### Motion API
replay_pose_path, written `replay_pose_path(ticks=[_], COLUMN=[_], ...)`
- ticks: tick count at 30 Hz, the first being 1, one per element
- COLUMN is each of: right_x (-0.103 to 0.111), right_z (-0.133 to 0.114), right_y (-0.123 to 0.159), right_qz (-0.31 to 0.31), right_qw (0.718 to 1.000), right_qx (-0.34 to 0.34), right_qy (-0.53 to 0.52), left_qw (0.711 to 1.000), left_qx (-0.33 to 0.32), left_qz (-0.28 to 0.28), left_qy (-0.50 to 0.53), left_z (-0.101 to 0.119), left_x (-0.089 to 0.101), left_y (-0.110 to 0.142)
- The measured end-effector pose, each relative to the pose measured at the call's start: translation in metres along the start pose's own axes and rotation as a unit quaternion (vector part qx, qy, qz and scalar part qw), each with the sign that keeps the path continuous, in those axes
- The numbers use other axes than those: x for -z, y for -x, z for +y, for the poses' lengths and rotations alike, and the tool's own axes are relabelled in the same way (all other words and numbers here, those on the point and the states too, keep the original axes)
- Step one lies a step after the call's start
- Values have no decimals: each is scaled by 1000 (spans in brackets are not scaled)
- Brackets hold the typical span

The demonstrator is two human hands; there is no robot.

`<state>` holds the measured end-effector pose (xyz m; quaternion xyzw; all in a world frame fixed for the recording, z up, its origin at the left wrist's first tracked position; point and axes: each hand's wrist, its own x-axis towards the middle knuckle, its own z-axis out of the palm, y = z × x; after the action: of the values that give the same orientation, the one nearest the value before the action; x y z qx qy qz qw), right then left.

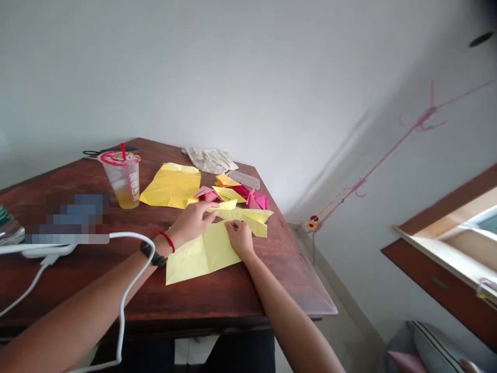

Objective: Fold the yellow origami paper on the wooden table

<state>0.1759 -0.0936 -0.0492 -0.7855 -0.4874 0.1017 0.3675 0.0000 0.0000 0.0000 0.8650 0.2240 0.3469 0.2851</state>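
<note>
A creased pale yellow sheet of paper [207, 254] lies at the near side of the table. On its left, my left hand [194, 220] rests with fingers stretched toward the far folds and the thumb apart. My right hand [239, 238] has its fingers curled and pressed on the paper's upper right part, gripping it. Just beyond both hands, a folded pale yellow paper piece [252, 218] spreads pointed flaps to the right; whether it joins the sheet is hidden by my fingers.
Folded pink paper [258, 199] and orange paper [227, 180] lie behind the hands. A larger yellow sheet [173, 186] sits beside a drink cup [126, 184] with a red straw. A white cable [123, 305] crosses my left forearm. The table's right edge slants nearby.
</note>
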Motion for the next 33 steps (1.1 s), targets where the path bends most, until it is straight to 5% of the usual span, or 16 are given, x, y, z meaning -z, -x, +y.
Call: replay_pose_path(ticks=[4, 8, 12, 19, 28, 33], right_x=[-1, 1, 2, 4, 6, 7], right_z=[-2, -3, -6, -11, -12, -13], right_y=[-1, -3, -3, -2, -2, 0], right_qz=[3, -5, -18, -34, -45, -47], right_qw=[999, 998, 997, 994, 993, 993], right_qx=[-20, -30, -24, -15, -26, -24], right_qy=[28, 53, 77, 99, 105, 105], left_qw=[978, 960, 942, 919, 892, 894], left_qx=[-54, -50, -40, 25, -13, 8], left_qz=[-162, -189, -177, -177, -291, -266], left_qy=[-117, -202, -283, -350, -347, -360], left_z=[12, 8, 7, 15, 18, 11], left_x=[-42, -72, -76, -60, -4, 6], left_y=[28, 50, 52, 60, 90, 106])
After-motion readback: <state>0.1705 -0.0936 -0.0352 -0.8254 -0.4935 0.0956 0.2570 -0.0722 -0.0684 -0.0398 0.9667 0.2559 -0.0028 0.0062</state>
